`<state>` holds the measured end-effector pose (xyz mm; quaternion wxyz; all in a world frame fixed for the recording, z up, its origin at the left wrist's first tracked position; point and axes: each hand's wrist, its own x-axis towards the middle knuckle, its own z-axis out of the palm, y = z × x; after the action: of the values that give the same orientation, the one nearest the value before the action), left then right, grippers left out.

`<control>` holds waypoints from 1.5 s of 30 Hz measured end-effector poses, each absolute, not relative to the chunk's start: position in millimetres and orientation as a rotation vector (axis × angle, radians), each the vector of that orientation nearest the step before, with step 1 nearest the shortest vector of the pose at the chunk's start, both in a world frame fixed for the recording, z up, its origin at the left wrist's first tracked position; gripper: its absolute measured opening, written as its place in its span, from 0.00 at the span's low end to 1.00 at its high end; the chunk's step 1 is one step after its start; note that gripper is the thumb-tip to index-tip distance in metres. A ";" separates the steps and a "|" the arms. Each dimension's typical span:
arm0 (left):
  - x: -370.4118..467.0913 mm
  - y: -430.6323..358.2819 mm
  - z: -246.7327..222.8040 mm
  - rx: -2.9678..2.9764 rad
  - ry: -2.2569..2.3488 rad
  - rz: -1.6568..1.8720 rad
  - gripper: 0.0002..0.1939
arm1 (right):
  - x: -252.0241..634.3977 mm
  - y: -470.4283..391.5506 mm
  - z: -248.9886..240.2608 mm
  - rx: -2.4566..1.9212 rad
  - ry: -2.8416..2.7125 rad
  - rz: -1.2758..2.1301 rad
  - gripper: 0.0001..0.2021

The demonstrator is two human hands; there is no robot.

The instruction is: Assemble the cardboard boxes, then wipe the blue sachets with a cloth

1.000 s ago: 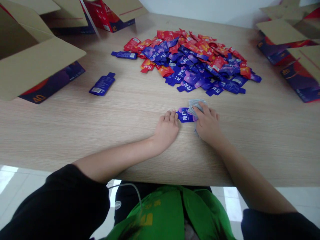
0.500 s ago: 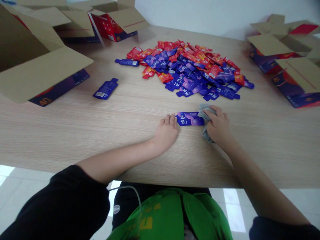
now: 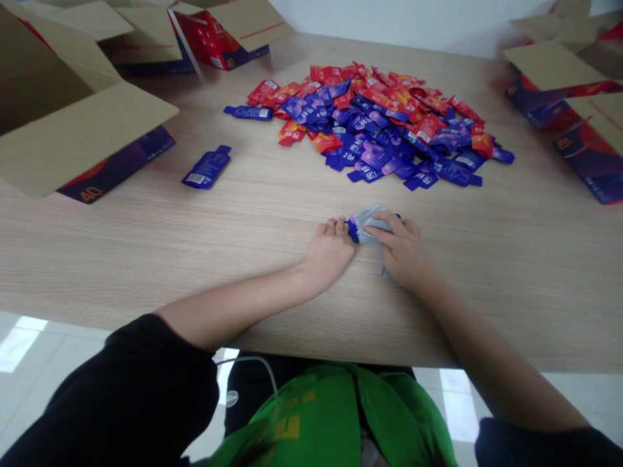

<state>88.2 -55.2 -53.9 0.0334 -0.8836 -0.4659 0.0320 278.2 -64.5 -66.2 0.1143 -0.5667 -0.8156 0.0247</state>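
Note:
A purple spouted pouch (image 3: 352,231) lies flat on the table in front of me, mostly covered. My left hand (image 3: 331,250) has its fingers curled over the pouch's narrow end, holding it against the tabletop. Bunched under the fingers of my right hand (image 3: 403,250) is a grey cloth (image 3: 370,222), pressed onto the middle of the pouch. One corner of the cloth hangs down beside the palm. Beyond both hands lies a heap of purple pouches (image 3: 374,152) mixed with red pouches (image 3: 389,84).
A single purple pouch (image 3: 207,167) lies apart at the left, and another pouch (image 3: 248,113) sits by the heap's left edge. Open cardboard boxes stand on both sides: a large box (image 3: 117,162) at left, a red-sided box (image 3: 243,55) behind it, and a box (image 3: 591,155) at right.
My right hand has slid the cloth leftward, from the pouch's right end over its middle. My left hand stays on the narrow end. The view has shifted slightly.

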 end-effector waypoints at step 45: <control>90.2 -57.0 -55.5 -2.691 -1.453 0.087 0.23 | 309.6 -72.3 -76.5 -2.013 -2.197 -0.076 0.28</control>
<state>90.2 -57.0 -55.5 0.0412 -0.8788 -0.4746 0.0283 309.6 -72.3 -76.5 0.0802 -0.6731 -0.7347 -0.0256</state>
